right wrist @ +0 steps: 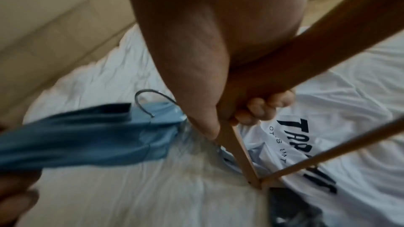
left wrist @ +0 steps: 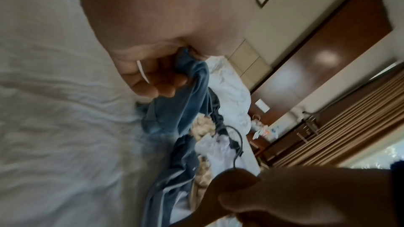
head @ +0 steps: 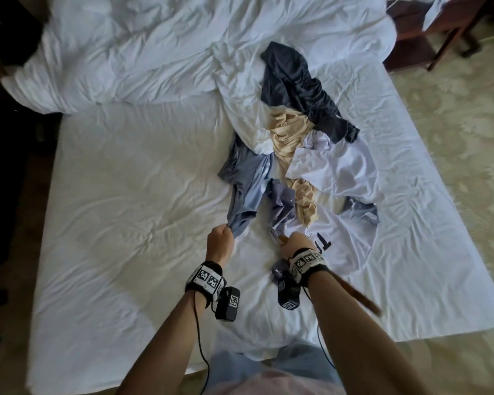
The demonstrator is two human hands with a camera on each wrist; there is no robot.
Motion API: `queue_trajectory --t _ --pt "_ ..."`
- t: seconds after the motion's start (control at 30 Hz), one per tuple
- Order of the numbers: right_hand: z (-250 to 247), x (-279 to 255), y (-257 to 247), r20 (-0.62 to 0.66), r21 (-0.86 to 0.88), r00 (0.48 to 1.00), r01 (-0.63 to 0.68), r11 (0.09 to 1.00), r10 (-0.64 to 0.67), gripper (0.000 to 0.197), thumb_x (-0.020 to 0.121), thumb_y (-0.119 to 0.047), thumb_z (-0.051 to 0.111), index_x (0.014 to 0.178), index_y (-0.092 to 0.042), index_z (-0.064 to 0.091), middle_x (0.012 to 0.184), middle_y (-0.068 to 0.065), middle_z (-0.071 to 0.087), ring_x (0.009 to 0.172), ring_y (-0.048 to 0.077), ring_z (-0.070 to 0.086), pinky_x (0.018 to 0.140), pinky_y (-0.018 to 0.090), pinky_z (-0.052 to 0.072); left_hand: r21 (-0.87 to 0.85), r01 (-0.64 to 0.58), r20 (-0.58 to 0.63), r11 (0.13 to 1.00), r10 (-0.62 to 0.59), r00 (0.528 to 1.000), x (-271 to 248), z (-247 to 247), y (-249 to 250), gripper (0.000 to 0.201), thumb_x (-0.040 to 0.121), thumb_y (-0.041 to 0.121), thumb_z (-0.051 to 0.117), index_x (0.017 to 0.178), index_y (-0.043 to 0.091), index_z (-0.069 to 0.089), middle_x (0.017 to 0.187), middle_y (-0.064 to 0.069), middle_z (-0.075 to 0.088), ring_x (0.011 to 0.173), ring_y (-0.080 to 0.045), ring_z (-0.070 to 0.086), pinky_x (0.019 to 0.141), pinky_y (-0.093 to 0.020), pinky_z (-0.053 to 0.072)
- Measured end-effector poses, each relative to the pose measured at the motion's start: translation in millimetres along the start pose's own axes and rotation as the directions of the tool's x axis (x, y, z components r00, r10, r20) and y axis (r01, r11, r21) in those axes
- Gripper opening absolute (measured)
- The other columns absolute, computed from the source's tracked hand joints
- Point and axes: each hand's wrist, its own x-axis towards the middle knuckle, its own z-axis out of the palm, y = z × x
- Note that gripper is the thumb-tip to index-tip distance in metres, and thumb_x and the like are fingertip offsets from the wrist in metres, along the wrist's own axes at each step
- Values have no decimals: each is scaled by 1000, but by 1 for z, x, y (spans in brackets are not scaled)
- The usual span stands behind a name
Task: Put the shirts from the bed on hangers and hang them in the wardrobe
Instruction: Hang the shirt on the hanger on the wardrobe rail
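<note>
A heap of shirts lies on the white bed: a dark navy shirt, a beige shirt, a white shirt, a blue button shirt and a white T-shirt with black print. My left hand grips the blue shirt's edge in a fist. My right hand is curled round a wooden hanger just over the printed T-shirt. The hanger's metal hook lies over the blue shirt. The shirt's other front panel runs up to my right hand.
A rumpled white duvet covers the far half of the bed. Dark wooden furniture stands at the far right corner, with patterned carpet along the right side. Brown wood panels and curtains show in the left wrist view.
</note>
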Motion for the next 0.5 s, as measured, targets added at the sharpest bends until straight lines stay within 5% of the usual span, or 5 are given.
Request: queue_trajectory --t 0.13,0.23,0.3,0.4,0.5 --pt "-4 -16 14 2 454 998 -54 889 60 62 88 -56 67 113 1 67 96 18 69 93 33 70 81 39 52 -152 -89 -152 984 66 986 -30 -26 39 20 96 -1 39 89 -4 57 92 -15 62 84 -29 54 70 -33 35" --pt "-4 -33 25 -10 648 999 -34 761 53 38 98 -35 69 93 3 67 66 10 63 50 19 59 54 27 48 -257 -135 -200 957 84 976 -48 -50 69 24 94 -2 42 91 -13 63 89 -19 67 87 -31 60 76 -44 48" --pt "-4 -51 27 -67 729 997 26 684 34 29 101 -23 69 84 0 66 60 8 60 37 10 53 42 19 44 -399 -148 -192 905 76 978 -64 -67 83 23 96 -1 44 93 -16 62 83 -17 66 89 -29 64 84 -52 55" --pt "0 -73 27 -162 785 987 138 604 -14 24 96 -20 75 78 -6 69 69 11 70 55 18 67 54 26 55 -542 -233 -197 808 147 969 -104 -90 104 28 97 3 41 93 -8 66 88 -18 71 89 -30 72 86 -51 62" --pt "-1 -88 30 -258 777 962 261 572 -89 19 87 -23 85 81 -12 72 75 9 78 78 34 77 75 46 64 -754 -253 -167 606 195 966 -150 -111 124 39 99 -2 29 94 -2 68 85 -14 76 80 -22 76 72 -32 63"
